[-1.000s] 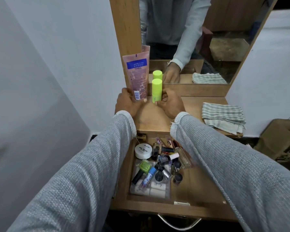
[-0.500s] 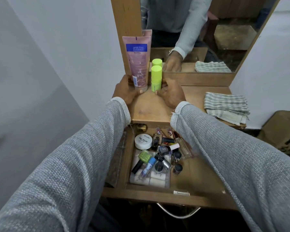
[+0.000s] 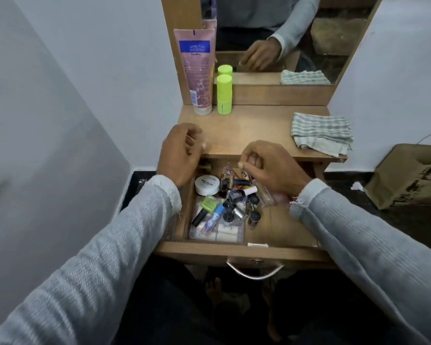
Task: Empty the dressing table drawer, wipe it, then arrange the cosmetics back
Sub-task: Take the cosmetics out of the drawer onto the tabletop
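The drawer of the dressing table stands pulled out and holds several small cosmetics: a white round jar, a green-capped bottle, a blue tube, dark bottles and a clear tray. On the tabletop at the back left stand a pink tube and a lime-green stick, both upright by the mirror frame. My left hand hovers over the drawer's back left corner, fingers loosely curled and empty. My right hand hangs over the back of the drawer, loosely curled, holding nothing.
A folded striped cloth lies on the right of the tabletop. The mirror rises behind the table. A cardboard box sits on the floor at the right. White walls close in on both sides. The drawer's metal handle faces me.
Both hands let go of the pink tube and the green stick, which stay standing, and drew back toward the drawer.
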